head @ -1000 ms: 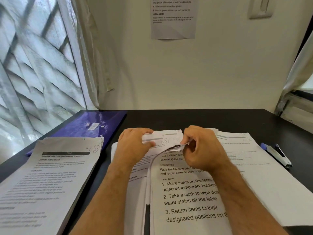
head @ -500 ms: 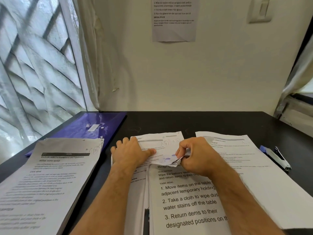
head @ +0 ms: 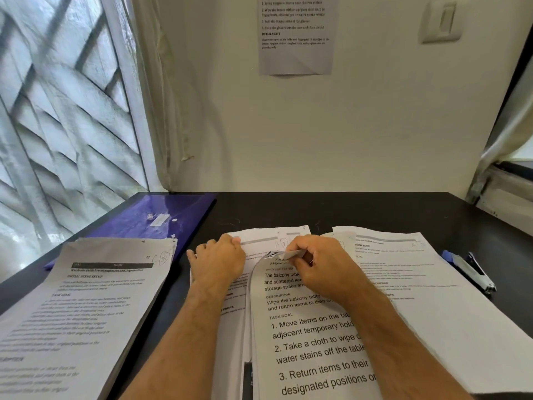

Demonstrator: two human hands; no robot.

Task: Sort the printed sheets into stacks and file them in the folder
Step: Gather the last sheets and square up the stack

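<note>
Printed sheets lie in three groups on a black table [head: 360, 209]. In the middle stack [head: 271, 241], my left hand [head: 217, 259] presses flat on the lower sheets. My right hand [head: 323, 264] pinches the top corner of the uppermost sheet [head: 305, 342], which is curled up and bowed toward me. A second stack [head: 78, 307] lies at the left, and a third [head: 427, 287] at the right, partly under my right forearm. A purple folder [head: 150, 217] lies closed at the back left, its near end under the left stack.
A blue and white stapler [head: 470, 269] lies at the table's right edge. A wall with a taped instruction sheet [head: 295, 36] stands behind the table. A window [head: 57, 111] is at the left.
My right hand has kept its pinch on the top sheet's corner, lifting and curling it more toward me. The left hand stays pressed on the middle stack. The view shifted slightly.
</note>
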